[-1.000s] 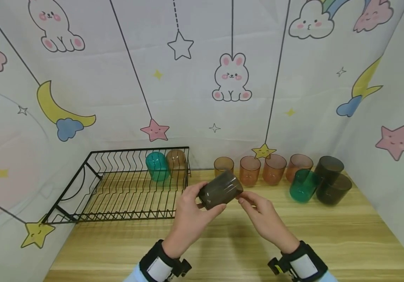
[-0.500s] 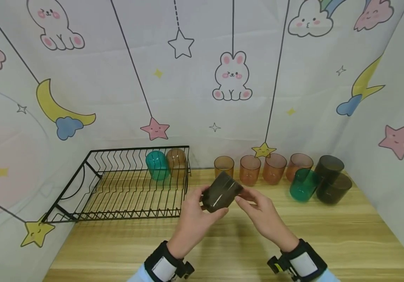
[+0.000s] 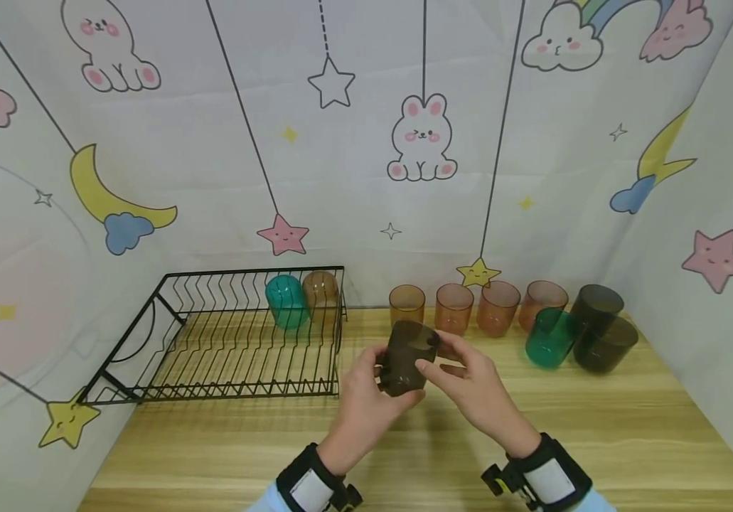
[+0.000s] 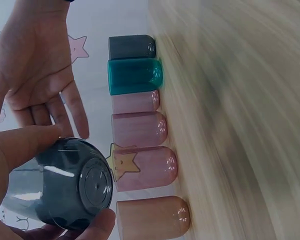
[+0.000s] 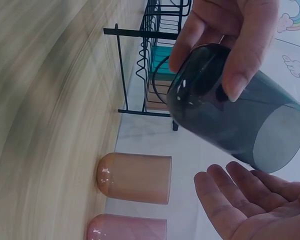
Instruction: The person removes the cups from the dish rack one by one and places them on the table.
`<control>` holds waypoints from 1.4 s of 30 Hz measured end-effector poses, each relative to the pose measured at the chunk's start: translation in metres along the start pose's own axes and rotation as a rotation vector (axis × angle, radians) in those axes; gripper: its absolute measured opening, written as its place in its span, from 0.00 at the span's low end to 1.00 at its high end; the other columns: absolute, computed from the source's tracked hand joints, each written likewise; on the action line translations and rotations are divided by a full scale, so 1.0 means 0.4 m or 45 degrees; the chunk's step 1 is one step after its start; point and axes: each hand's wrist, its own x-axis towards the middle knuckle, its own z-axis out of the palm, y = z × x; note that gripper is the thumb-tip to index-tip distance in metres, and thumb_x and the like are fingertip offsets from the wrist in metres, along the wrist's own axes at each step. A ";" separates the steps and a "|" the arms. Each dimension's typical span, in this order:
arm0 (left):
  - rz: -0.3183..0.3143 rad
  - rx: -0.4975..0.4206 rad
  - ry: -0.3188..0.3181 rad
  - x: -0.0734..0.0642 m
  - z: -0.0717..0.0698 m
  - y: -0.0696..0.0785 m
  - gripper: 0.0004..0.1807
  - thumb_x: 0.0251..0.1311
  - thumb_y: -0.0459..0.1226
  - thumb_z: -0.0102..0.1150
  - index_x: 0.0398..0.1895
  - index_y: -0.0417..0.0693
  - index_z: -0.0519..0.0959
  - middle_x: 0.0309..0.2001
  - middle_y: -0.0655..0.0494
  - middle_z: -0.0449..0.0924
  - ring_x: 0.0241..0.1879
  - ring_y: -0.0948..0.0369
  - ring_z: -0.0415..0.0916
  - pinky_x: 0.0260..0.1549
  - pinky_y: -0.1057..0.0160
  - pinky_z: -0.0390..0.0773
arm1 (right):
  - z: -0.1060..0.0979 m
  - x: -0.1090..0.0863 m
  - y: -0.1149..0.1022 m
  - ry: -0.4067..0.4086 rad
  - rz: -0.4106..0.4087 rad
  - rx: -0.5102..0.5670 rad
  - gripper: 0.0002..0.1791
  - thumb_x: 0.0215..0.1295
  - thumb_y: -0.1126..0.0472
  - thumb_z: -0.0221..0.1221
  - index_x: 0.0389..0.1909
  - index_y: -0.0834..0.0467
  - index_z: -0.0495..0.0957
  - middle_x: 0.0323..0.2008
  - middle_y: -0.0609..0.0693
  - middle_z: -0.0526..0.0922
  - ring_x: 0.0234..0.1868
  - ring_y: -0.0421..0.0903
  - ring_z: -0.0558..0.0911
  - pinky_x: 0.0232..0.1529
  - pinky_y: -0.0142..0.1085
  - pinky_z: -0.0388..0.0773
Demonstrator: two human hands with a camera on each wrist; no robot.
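Note:
A dark grey see-through cup [image 3: 407, 364] is held up over the table, tilted. My left hand [image 3: 367, 392] grips it near its base, thumb on one side and fingers on the other, as the right wrist view shows on the cup [image 5: 215, 122]. Close by the rim is my right hand [image 3: 478, 380], with fingers straight and thumb apart in the right wrist view. Whether the right fingers touch the cup I cannot tell. Behind the cup stand an amber cup [image 3: 407, 300] and three pink cups [image 3: 453, 313] in a row.
At the left is a black wire dish rack [image 3: 238, 392] with a teal cup [image 3: 286, 302] and a brown cup [image 3: 320, 291], both upside down. A green cup [image 3: 548, 341] and two dark cups [image 3: 604, 348] stand at the right. A printed cloth hangs behind the wooden table [image 3: 532, 405].
The dark cup has turned from leaning sideways to more upright. My left hand has shifted a little right and down; my right thumb has come in front of the cup.

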 end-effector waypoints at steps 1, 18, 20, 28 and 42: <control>-0.006 -0.001 -0.001 -0.001 0.003 -0.001 0.41 0.38 0.50 0.75 0.58 0.54 0.67 0.52 0.59 0.73 0.49 0.59 0.76 0.41 0.62 0.79 | 0.000 -0.001 -0.002 0.001 -0.003 0.001 0.36 0.53 0.39 0.63 0.62 0.45 0.67 0.54 0.46 0.77 0.56 0.43 0.76 0.53 0.42 0.77; 0.008 0.008 -0.030 -0.003 0.034 -0.014 0.40 0.37 0.48 0.76 0.55 0.52 0.65 0.50 0.58 0.73 0.51 0.60 0.74 0.46 0.62 0.78 | 0.010 -0.004 -0.020 0.020 0.014 -0.044 0.45 0.39 0.39 0.72 0.60 0.49 0.67 0.51 0.47 0.78 0.51 0.45 0.78 0.49 0.41 0.80; 0.010 0.017 -0.036 -0.003 0.037 -0.018 0.40 0.37 0.48 0.76 0.54 0.53 0.65 0.50 0.58 0.73 0.51 0.60 0.74 0.47 0.60 0.77 | 0.013 -0.005 -0.019 0.030 0.013 -0.057 0.45 0.38 0.39 0.72 0.60 0.48 0.68 0.50 0.46 0.78 0.50 0.44 0.78 0.48 0.40 0.80; 0.008 0.059 -0.046 -0.002 0.043 -0.023 0.40 0.36 0.51 0.75 0.53 0.53 0.64 0.48 0.60 0.71 0.52 0.60 0.73 0.48 0.58 0.76 | 0.019 -0.009 -0.013 0.056 -0.024 -0.081 0.44 0.36 0.39 0.73 0.57 0.48 0.70 0.49 0.46 0.78 0.49 0.43 0.78 0.45 0.36 0.81; -0.011 0.053 -0.104 -0.002 0.038 -0.027 0.39 0.39 0.49 0.74 0.55 0.57 0.63 0.50 0.63 0.73 0.51 0.64 0.73 0.49 0.60 0.76 | 0.024 -0.007 -0.001 0.074 -0.012 -0.098 0.44 0.35 0.38 0.72 0.57 0.46 0.70 0.49 0.45 0.78 0.49 0.41 0.77 0.46 0.37 0.81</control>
